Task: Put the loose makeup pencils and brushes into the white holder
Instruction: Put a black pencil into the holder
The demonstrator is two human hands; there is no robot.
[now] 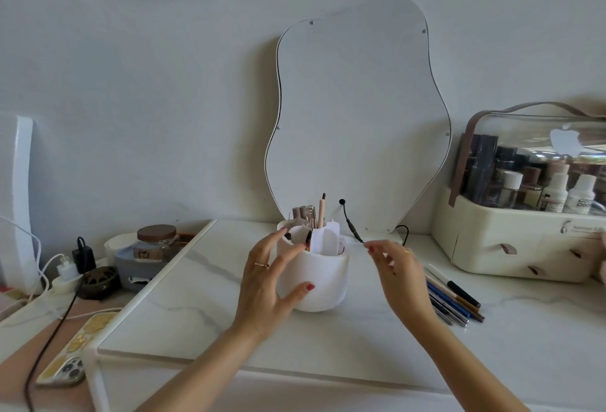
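Marble top (196, 296): round white holder (323, 280), left hand (265, 287) spread against it, right hand (396, 270) pinching black cord (349, 223).

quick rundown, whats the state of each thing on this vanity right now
white holder, upright, partly filled
loose pencils, lying flat right of the holder
left hand, open, thumb on the holder's wall
right hand, fingers curled near the end of the cable, hold unclear
cosmetics case, lid closed
jar, lid on
phone, face down
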